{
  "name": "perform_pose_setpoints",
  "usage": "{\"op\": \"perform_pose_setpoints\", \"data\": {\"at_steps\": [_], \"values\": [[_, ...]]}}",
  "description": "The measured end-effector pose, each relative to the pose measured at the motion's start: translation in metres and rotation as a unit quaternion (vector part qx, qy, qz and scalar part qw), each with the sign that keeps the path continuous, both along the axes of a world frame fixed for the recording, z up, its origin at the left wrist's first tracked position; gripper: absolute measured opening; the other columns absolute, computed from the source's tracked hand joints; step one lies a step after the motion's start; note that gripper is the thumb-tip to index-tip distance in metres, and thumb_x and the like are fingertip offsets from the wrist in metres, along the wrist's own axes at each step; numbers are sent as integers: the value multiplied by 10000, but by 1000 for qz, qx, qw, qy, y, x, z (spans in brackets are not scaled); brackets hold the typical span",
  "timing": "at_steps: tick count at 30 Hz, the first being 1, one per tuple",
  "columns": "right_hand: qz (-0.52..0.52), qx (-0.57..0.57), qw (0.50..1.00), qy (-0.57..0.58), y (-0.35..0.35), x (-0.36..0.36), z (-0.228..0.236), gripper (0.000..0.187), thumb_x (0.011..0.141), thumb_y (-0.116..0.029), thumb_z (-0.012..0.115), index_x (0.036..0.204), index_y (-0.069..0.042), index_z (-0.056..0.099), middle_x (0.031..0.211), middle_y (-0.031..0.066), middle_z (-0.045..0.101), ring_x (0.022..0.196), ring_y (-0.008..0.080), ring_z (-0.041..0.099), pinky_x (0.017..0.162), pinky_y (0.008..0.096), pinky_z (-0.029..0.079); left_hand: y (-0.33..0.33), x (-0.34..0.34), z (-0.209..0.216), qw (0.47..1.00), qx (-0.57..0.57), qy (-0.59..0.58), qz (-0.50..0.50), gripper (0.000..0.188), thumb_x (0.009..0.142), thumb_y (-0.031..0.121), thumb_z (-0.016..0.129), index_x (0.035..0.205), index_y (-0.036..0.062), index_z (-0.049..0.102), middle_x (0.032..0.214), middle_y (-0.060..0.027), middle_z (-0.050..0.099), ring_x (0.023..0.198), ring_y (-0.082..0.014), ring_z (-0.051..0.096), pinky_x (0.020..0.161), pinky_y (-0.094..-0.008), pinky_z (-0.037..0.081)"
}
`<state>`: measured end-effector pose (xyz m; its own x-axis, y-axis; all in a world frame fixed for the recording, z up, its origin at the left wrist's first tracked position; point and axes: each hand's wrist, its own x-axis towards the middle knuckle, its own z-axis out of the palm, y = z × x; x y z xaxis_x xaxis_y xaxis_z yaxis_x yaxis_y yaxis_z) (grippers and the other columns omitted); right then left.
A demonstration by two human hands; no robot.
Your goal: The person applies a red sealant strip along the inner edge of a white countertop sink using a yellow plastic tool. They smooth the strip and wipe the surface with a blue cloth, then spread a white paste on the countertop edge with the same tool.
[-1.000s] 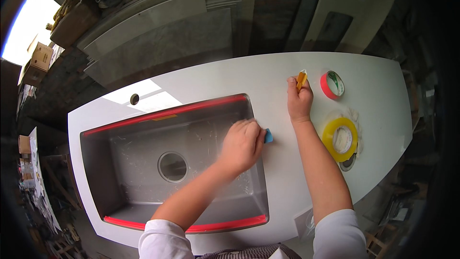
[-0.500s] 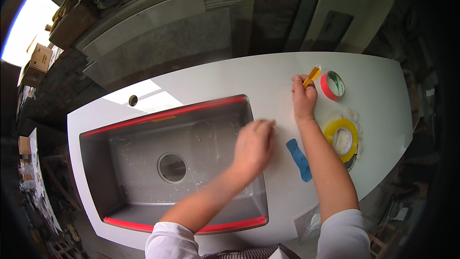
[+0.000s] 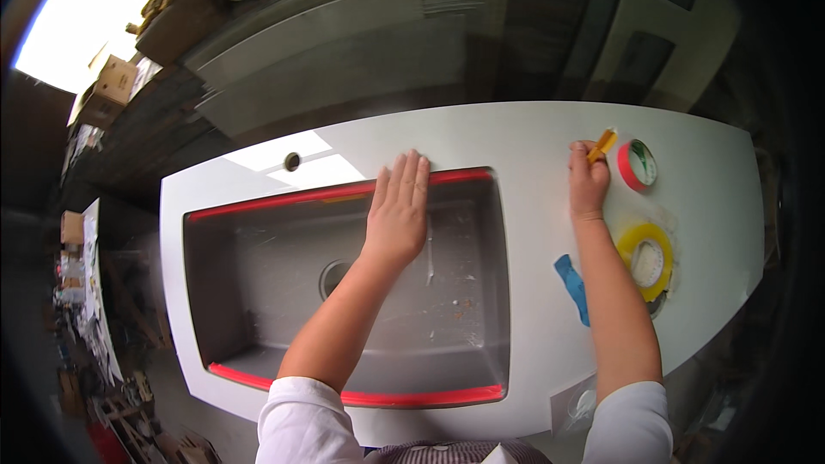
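A grey sink (image 3: 430, 309) with a round drain hole is set in a white countertop (image 3: 541, 198). Red tape (image 3: 460, 177) runs along its far edge, and another red strip (image 3: 421, 399) lines the near edge. My left hand (image 3: 398, 219) reaches over the basin with fingers stretched out, their tips over the far taped edge; whether they press on it I cannot tell. To the right, my right hand (image 3: 589, 185) grips a small yellow tool (image 3: 604, 144) with a pale tip, its exact kind unclear. Beside it stands a roll of red tape (image 3: 629, 167).
A yellow tape roll (image 3: 630, 247) lies right of my right forearm. A wrinkled blue strip (image 3: 573, 288) rests on the counter left of that forearm. Behind the sink is a round hole (image 3: 292, 161). Stacked slabs (image 3: 344, 60) lean beyond the counter's far edge.
My left hand has moved left and away from me, from the sink's right edge to its far edge, and its fingers have straightened. My right hand still grips the yellow tool.
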<state>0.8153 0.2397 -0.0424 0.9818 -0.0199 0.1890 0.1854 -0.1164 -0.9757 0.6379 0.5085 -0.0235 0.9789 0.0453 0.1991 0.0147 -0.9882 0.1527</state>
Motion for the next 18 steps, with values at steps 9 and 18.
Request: {"op": "perform_pose_setpoints", "data": {"at_steps": [9, 18], "values": [[2, -6, 1000, -4, 2, 5, -6, 178, 996, -219, 581, 953, -48, 607, 732, -35, 492, 668, 59, 440, 639, 209, 382, 98, -78, -18, 976, 75, 31, 200, 920, 799, 130, 637, 1572, 23, 150, 1635, -170, 192, 1524, -310, 166, 1226, -498, 114], [-10, -28, 999, -36, 3, 3, -2, 178, 978, -227, 609, 932, -57, 587, 709, -48, 472, 628, 48, 421, 608, 220, 376, 113, -110, -12, 968, -63, 17, 240, 761, 793, 125, 666, 1482, 20, 360, 1550, -232, 341, 1352, -393, 435, 1102, -487, 363]]}}
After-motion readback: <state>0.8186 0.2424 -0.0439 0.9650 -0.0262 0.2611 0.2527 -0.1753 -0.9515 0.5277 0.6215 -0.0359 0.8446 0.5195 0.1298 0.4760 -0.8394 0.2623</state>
